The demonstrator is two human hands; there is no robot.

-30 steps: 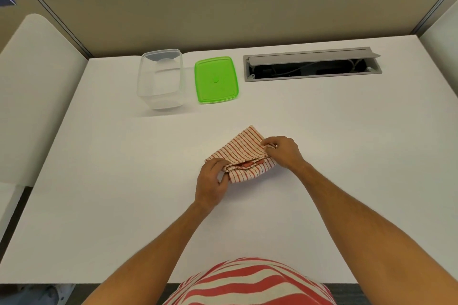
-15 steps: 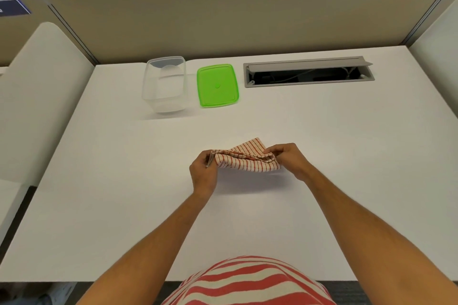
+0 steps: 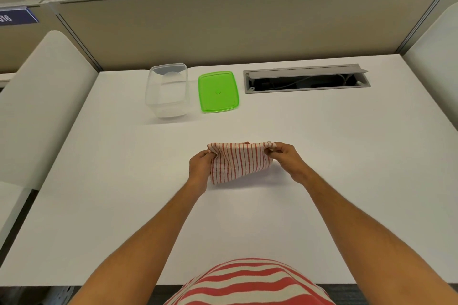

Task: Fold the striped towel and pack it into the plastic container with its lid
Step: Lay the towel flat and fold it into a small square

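Observation:
The red-and-white striped towel (image 3: 239,162) is folded into a small bundle and held up over the middle of the white desk (image 3: 124,193). My left hand (image 3: 200,168) grips its left edge. My right hand (image 3: 285,156) pinches its upper right corner. The towel hangs between the two hands, stripes running up and down. The clear plastic container (image 3: 167,90) stands open at the back left of the desk. Its green lid (image 3: 218,91) lies flat just right of it. Both are well beyond the hands.
A grey cable hatch (image 3: 306,79) is open at the back right of the desk. A beige partition (image 3: 223,27) runs along the far edge. White side panels (image 3: 37,106) flank the desk left and right.
Both hands have lifted the folded towel off the desk and turned it so that it hangs upright facing me. The container and lid have not moved.

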